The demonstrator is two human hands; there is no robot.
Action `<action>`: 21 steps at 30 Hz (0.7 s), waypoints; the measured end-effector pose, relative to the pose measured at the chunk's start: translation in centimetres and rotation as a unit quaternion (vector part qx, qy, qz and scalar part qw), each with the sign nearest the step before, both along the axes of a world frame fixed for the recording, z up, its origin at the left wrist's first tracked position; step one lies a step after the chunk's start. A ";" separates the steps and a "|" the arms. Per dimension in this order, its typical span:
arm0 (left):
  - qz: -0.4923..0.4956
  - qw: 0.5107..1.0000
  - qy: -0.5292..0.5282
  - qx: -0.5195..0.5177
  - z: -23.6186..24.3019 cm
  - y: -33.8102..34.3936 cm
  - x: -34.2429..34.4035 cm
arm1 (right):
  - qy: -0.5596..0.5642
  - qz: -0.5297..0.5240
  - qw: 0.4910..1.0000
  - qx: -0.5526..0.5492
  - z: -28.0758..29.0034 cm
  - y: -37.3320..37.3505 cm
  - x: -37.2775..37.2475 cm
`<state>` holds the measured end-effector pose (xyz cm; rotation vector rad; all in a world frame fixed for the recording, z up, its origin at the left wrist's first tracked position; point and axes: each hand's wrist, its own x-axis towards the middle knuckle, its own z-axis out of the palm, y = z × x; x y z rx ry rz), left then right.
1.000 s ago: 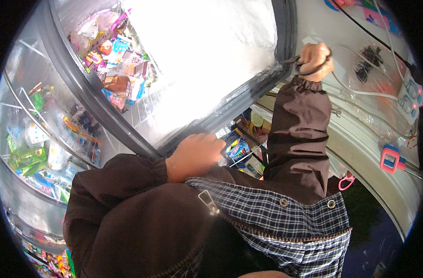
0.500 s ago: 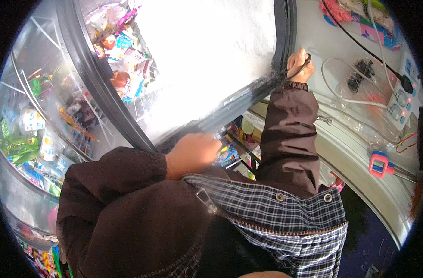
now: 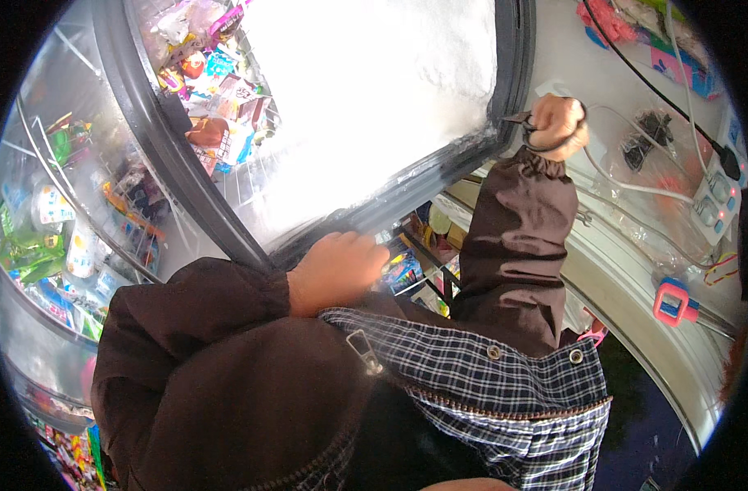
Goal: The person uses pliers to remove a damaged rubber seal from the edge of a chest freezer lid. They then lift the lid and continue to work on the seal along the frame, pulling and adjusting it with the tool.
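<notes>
In front of me is a chest freezer (image 3: 173,151) with a dark frame. Thick white frost (image 3: 374,90) fills most of the opening and reaches the right-hand corner of the frame. My right hand (image 3: 558,127) is closed round the dark handles of a pair of scissors (image 3: 517,119), whose short visible tip points left at that corner. My left hand (image 3: 339,272) rests with curled fingers on the near rim (image 3: 370,219) of the freezer; the fingertips are hidden. Packaged ice creams (image 3: 218,98) lie in a wire basket at the left inside the freezer.
More wrapped goods (image 3: 42,237) show through the curved glass at the left. On the white surface to the right are a power strip (image 3: 718,196) with plugs and cables, a plastic bag (image 3: 648,143), and a tool with a pink-and-blue handle (image 3: 675,301).
My right hand has drawn back to the right with the scissors, away from the frosted corner. My left hand stays at the near rim, and the view has shifted slightly.
</notes>
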<state>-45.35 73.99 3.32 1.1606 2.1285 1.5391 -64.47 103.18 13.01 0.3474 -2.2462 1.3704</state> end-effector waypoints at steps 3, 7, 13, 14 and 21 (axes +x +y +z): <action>-0.002 1.000 0.002 -0.008 0.2 0.0 0.0 | -0.052 -0.024 0.995 0.079 0.1 1.0 -0.2; -0.005 1.000 -0.014 0.007 0.5 0.0 0.0 | -0.059 -0.001 0.996 -0.066 0.2 0.9 0.3; -0.018 1.000 0.014 0.014 1.1 0.1 -0.8 | -0.093 -0.061 0.993 0.050 -0.8 1.7 0.2; -0.017 1.000 0.014 0.017 1.3 0.1 -0.7 | -0.104 -0.036 0.991 0.076 -1.0 2.1 0.2; 0.017 0.998 0.052 0.036 1.8 -0.3 -1.2 | -0.065 -0.034 0.994 0.082 0.0 2.3 -0.6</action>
